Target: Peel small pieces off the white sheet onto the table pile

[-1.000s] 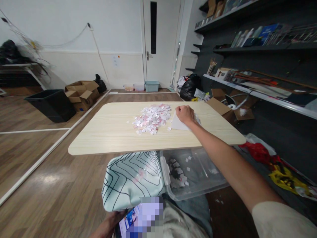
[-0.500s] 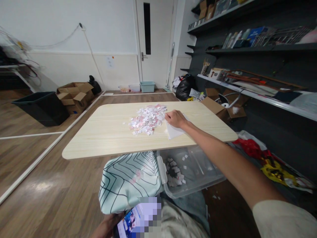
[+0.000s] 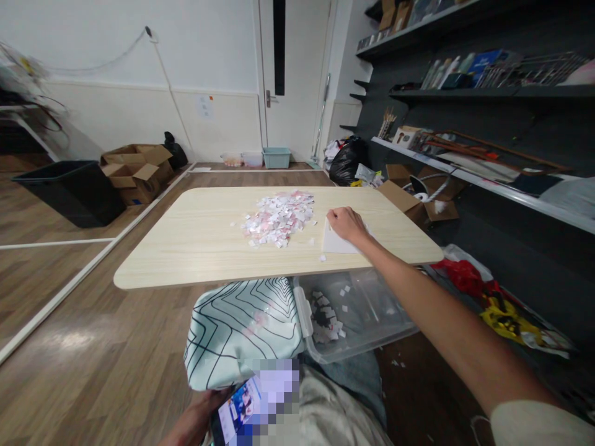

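Now the right hand (image 3: 344, 224) has its grip closed on a white paper sheet (image 3: 335, 241) lying flat on the pale wooden counter (image 3: 195, 248), just right of the heap of small white and pink paper scraps (image 3: 277, 219). A quick sweep could scatter scraps over the near edge beside the clear plastic bin (image 3: 357, 310). The left hand (image 3: 195, 421) holds a phone (image 3: 242, 412), so it cannot help.

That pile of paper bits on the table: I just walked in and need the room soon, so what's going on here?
A person sits at the wooden table. Their right hand presses on a white paper sheet lying beside the pile of small white and pink paper scraps. Their left hand holds a phone low by the lap. A clear plastic bin under the table edge holds more scraps.
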`<state>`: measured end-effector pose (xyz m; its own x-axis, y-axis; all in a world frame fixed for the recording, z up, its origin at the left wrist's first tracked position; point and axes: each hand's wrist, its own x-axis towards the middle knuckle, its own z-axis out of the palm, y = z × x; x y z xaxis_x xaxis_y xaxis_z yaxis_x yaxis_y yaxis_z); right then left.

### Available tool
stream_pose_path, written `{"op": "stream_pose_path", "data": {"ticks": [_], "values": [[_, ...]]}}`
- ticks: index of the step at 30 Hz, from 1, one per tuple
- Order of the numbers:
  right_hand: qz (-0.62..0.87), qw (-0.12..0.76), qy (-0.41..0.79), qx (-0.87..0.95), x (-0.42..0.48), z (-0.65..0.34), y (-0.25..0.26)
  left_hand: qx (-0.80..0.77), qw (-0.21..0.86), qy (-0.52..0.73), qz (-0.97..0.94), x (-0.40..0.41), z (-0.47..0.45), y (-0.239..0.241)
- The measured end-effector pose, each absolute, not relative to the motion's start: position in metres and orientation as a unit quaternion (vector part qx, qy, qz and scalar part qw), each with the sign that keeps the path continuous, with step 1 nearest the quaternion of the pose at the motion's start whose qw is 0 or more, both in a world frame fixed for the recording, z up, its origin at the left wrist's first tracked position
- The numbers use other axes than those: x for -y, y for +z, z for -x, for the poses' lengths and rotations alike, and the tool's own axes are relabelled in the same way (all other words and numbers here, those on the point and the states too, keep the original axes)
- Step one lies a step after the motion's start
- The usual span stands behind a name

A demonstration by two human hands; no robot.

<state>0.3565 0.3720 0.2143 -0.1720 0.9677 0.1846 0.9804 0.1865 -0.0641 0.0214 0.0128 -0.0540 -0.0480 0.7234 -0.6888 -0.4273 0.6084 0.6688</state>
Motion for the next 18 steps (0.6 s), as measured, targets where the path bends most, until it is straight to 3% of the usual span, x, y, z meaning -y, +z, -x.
{"op": "stream_pose_path", "data": {"ticks": [5, 18], "values": [[0.646, 0.079, -0.019, 0.759, -0.374, -0.353, 0.213, -0.595, 0.674, 0.42, -0.126, -0.011, -0.016, -0.063], [0.586, 0.08, 0.015, 0.806, -0.352, -0.346, 0.214, -0.611, 0.652, 0.41, -0.181, -0.02, -0.022, -0.033]]}}
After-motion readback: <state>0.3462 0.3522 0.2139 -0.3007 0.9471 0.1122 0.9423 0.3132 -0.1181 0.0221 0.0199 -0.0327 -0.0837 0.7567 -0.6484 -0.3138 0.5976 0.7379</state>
